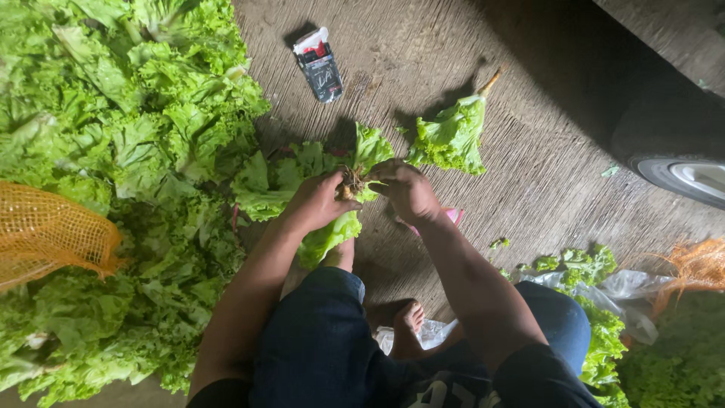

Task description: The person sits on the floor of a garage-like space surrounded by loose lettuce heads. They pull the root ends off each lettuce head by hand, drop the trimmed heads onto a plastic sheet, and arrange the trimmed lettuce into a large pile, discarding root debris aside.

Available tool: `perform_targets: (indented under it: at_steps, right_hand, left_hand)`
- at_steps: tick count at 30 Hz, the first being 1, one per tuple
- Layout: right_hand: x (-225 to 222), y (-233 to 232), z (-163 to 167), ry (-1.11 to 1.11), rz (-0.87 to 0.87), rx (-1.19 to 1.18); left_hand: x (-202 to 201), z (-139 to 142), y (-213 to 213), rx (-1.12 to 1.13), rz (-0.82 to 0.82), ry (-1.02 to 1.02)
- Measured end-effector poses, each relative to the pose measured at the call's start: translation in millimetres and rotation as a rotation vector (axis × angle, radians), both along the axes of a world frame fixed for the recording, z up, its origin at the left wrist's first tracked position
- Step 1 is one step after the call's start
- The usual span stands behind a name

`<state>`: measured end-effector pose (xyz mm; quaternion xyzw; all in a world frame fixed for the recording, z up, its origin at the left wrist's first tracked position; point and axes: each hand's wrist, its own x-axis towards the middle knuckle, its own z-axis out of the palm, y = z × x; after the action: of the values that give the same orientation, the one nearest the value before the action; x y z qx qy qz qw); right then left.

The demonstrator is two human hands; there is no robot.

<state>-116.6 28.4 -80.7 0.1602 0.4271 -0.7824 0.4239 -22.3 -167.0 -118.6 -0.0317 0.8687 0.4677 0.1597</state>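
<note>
— What are the hands on?
— The left hand (316,202) grips a lettuce head (325,189) by its root end; the right hand (408,189) pinches the roots (352,180).
— Around them?
— A lettuce pile (113,189) at nine o'clock, another lettuce (451,136) at one, a small packet (319,64) at twelve, orange netting (45,230) far left.
</note>
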Motion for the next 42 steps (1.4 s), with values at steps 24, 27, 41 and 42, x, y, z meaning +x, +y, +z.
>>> perform_targets:
  at_steps: [24,27,41,42]
  right_hand:
    - [-15.4,-2.0,24.3,1.572,0.658,0.277]
    - [-14.4,-19.0,22.3,1.459,0.736,0.334]
    - [-15.2,-24.9,10.8,0.3,0.831,0.431]
    - [-16.9,-27.0,10.2,0.274,0.834,0.429]
  left_hand:
    - [0.2,-5.0,12.2,0.011,0.096,0.065]
    - [-1.6,-3.3,15.3,0.02,0.1,0.007]
    - [2.0,1.2,17.2,-0.018,0.105,0.102]
    - [1.5,1.3,18.3,-0.029,0.101,0.098]
